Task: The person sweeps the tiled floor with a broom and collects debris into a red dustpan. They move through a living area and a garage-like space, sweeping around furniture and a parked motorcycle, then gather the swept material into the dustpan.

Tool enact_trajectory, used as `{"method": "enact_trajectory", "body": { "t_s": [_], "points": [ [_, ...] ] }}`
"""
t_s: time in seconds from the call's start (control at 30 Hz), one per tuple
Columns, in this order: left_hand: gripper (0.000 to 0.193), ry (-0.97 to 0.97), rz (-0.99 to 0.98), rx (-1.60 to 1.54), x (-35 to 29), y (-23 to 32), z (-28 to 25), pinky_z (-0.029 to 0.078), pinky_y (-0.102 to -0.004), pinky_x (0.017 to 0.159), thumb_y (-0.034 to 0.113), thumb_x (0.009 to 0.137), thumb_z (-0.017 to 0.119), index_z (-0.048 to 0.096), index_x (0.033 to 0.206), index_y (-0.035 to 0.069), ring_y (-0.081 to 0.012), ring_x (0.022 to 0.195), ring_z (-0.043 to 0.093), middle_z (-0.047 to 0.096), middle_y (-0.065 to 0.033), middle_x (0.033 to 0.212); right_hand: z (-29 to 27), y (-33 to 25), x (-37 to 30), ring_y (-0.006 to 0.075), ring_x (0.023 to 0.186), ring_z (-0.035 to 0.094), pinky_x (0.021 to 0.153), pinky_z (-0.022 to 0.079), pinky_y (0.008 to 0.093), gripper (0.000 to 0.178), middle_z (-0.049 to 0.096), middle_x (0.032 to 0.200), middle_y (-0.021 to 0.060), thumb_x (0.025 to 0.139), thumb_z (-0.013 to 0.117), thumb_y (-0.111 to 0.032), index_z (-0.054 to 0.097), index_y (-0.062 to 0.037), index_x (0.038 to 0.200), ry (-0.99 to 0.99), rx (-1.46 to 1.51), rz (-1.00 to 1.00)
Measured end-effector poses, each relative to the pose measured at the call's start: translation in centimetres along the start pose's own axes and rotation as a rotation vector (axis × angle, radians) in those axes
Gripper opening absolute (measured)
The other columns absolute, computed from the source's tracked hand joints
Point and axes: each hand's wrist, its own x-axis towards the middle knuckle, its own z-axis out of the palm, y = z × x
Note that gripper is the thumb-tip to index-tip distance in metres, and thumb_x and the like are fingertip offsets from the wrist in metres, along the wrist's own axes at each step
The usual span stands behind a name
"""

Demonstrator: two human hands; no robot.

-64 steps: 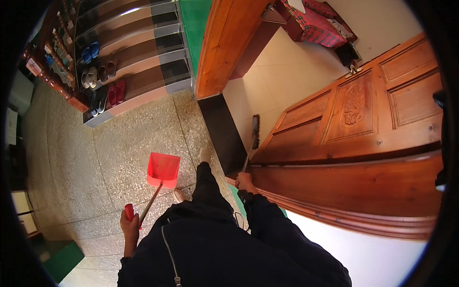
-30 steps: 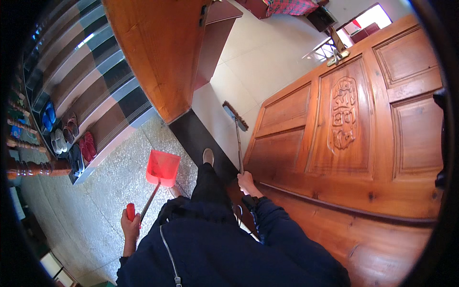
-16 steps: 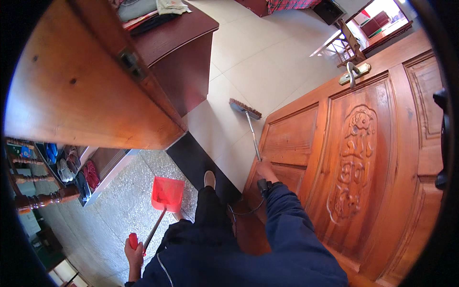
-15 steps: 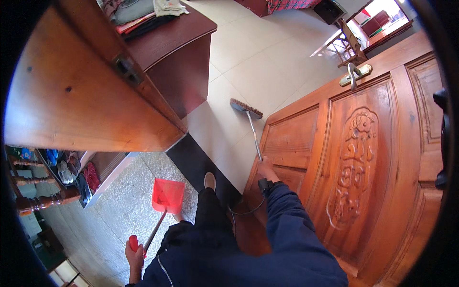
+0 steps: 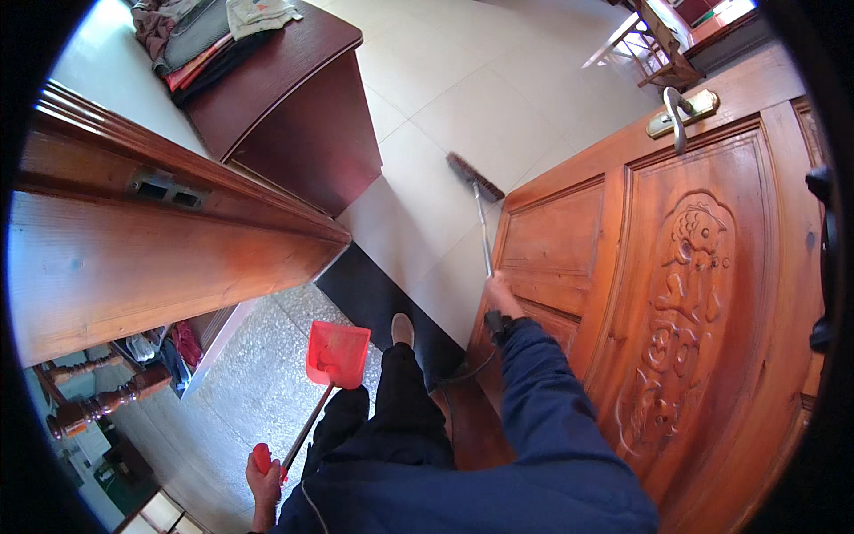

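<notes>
My right hand (image 5: pixel 504 296) is closed round the metal handle of a broom (image 5: pixel 485 227). The broom's brown bristled head rests on the pale tiled floor beyond the doorway, near the door's edge. Down at the lower left, my left hand (image 5: pixel 263 485) grips the red end of a dustpan's dark, long handle. The red dustpan (image 5: pixel 338 353) hangs over or rests on the speckled floor beside my legs; I cannot tell which. Some dark marks or debris show in its pan.
A carved wooden door (image 5: pixel 569 236) stands on the right with a metal lever handle (image 5: pixel 678 116). The door frame (image 5: pixel 178 245) is on the left, a black threshold (image 5: pixel 374 287) between. Beyond are a dark red cabinet (image 5: pixel 311 133) bearing clothes and a wooden chair (image 5: pixel 654 44). Shoes (image 5: pixel 185 343) sit lower left.
I have moved forward toward the doorway, one leg now bent beside the dustpan. The broom head has turned and lies closer to the door. Both hands keep their grips.
</notes>
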Motion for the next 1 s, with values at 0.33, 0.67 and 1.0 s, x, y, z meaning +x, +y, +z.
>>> {"method": "enact_trajectory", "body": {
  "t_s": [0.33, 0.67, 1.0],
  "points": [
    [0.028, -0.106, 0.181, 0.092, 2.7, 1.3, 0.2, 0.048, -0.0301, 0.066, 0.007, 0.077, 0.068, 0.056, 0.102, 0.0, -0.0134, 0.072, 0.054, 0.055, -0.0035, 0.081, 1.9, 6.3, -30.8, 0.047, 0.103, 0.058, 0.087, 0.047, 0.0507, 0.033, 0.063, 0.107, 0.0272, 0.094, 0.05, -0.025, 0.058, -0.0017, 0.116, -0.268, -0.06, 0.116],
    [0.025, -0.17, 0.271, 0.014, 4.2, 0.0, -1.9, 0.046, -0.0272, 0.054, 0.006, 0.08, 0.067, 0.055, 0.102, 0.001, -0.0112, 0.064, 0.052, 0.052, -0.0019, 0.08, -0.1, 4.8, -34.9, 0.0485, 0.102, 0.057, 0.085, 0.046, 0.0532, 0.031, 0.062, 0.109, 0.0276, 0.096, 0.049, -0.024, 0.057, -0.0035, 0.118, -0.112, 0.019, -0.033],
    [0.024, -0.185, 0.246, 0.039, 5.8, -3.5, -5.4, 0.045, -0.0281, 0.058, 0.007, 0.079, 0.068, 0.056, 0.099, 0.002, -0.011, 0.066, 0.05, 0.053, -0.0018, 0.078, 4.9, 7.9, -28.2, 0.043, 0.073, 0.065, 0.061, 0.051, 0.0515, 0.033, 0.064, 0.079, 0.0242, 0.096, 0.049, -0.032, 0.059, -0.0018, 0.09, -0.185, 0.432, 0.512]
  ]
}}
